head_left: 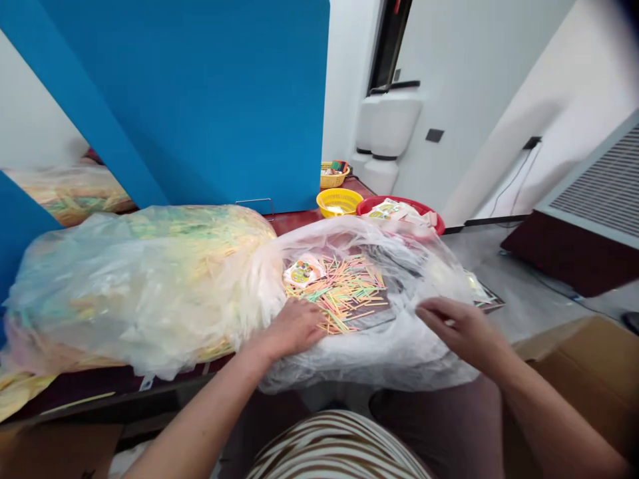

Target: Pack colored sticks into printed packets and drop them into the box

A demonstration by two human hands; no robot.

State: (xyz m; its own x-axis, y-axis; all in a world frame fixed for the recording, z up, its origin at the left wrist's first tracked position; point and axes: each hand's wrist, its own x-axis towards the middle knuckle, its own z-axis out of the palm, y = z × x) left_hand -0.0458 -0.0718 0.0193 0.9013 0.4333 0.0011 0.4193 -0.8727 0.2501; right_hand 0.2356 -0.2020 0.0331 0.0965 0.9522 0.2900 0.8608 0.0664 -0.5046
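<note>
Thin colored sticks lie in a loose, jumbled pile within the spread clear plastic, with a small printed packet at their far left edge. The left hand rests at the pile's near left side, fingers bent downward; whether it pinches any sticks cannot be told. The right hand is half curled beside the plastic's right part, its grip unclear. To the left bulges a stuffed clear bag on the counter. Beyond the plastic stand a yellow basket and a red basin holding more packets.
</note>
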